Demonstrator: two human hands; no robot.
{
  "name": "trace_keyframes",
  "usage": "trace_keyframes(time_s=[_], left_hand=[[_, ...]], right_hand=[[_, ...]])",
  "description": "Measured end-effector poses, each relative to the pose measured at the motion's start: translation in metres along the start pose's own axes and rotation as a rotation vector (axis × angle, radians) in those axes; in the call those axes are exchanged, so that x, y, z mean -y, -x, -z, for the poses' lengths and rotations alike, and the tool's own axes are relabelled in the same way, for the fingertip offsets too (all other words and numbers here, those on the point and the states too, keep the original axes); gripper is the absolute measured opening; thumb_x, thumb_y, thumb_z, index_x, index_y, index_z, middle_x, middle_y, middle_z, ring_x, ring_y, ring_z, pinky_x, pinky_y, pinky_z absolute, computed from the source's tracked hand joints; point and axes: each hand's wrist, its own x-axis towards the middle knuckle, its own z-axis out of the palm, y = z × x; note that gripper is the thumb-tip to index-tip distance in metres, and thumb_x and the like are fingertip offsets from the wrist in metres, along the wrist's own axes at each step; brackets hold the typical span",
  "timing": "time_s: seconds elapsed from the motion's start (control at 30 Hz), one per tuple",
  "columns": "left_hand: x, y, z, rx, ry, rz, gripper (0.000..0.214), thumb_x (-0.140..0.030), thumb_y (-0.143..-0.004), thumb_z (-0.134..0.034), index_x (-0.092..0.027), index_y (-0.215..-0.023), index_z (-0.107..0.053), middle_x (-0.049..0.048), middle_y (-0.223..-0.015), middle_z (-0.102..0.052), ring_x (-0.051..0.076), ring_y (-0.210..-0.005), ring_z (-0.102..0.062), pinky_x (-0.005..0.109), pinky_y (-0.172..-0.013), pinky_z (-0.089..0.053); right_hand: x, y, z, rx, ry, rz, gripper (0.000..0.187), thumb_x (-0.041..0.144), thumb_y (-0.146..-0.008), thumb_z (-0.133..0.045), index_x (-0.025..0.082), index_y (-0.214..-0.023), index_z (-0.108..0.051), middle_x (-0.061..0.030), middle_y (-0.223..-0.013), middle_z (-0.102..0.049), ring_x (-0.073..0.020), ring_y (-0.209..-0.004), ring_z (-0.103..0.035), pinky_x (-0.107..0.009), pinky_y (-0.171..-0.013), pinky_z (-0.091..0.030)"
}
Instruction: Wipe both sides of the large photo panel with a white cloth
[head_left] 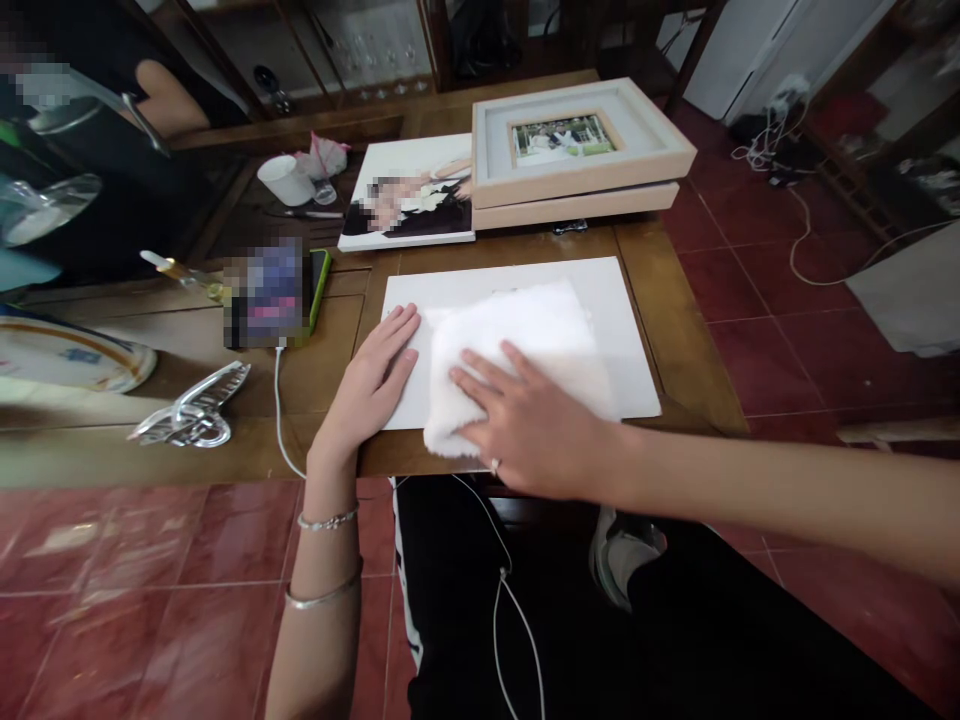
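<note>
From my remote station, I have the wooden table (652, 260) as the main work surface. A rectangular white panel (637, 375) lies flat on it, directly in front of the person, near the front edge. Beyond the panel I register a pale wood upper frame (585, 181), containing a small photo, stacked on a lower frame (570, 209). A portrait print (439, 205) is positioned immediately left of this stack. A fluffy white cloth (517, 315) rests on the panel, covering much of its middle and overhanging its near edge. I read the right hand (529, 425) as spread palm-down on top of the cloth, fingers extended, not clenched. I read the left hand (379, 375) as lying flat on the left end of the panel, fingers extended, grasping nothing. To the left I locate a device (266, 300) with a blurred screen, connected to a white cable (280, 405); a clear hair clip (196, 408) lies nearer the front edge. A white cup (285, 180) is farther back. Two bracelets (328, 521) encircle the left forearm; a ring (495, 466) is on the right hand.
</note>
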Motion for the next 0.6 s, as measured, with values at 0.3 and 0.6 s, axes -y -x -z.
trace_keyframes(time_s=[0.3, 0.6], left_hand=[[0.002, 0.000, 0.000, -0.003, 0.020, 0.002, 0.053, -0.050, -0.108, -0.046, -0.021, -0.152, -0.055, 0.0101, -0.161, -0.049, 0.028, -0.155, -0.039, 0.056, -0.130, -0.028], [0.005, 0.000, -0.002, -0.015, 0.020, -0.018, 0.050, -0.045, -0.107, -0.047, -0.023, -0.152, -0.055, 0.0088, -0.161, -0.050, 0.028, -0.155, -0.040, 0.056, -0.130, -0.029]], right_hand=[[-0.082, -0.057, 0.006, 0.021, -0.039, -0.211, 0.046, 0.022, -0.104, -0.048, 0.010, -0.147, -0.058, -0.0246, -0.165, -0.038, -0.0387, -0.160, -0.022, -0.070, -0.124, -0.017], [-0.054, -0.063, -0.003, 0.006, 0.060, -0.242, 0.046, 0.021, -0.101, -0.052, 0.017, -0.147, -0.060, -0.0261, -0.165, -0.038, -0.0467, -0.157, -0.023, -0.078, -0.119, -0.018]])
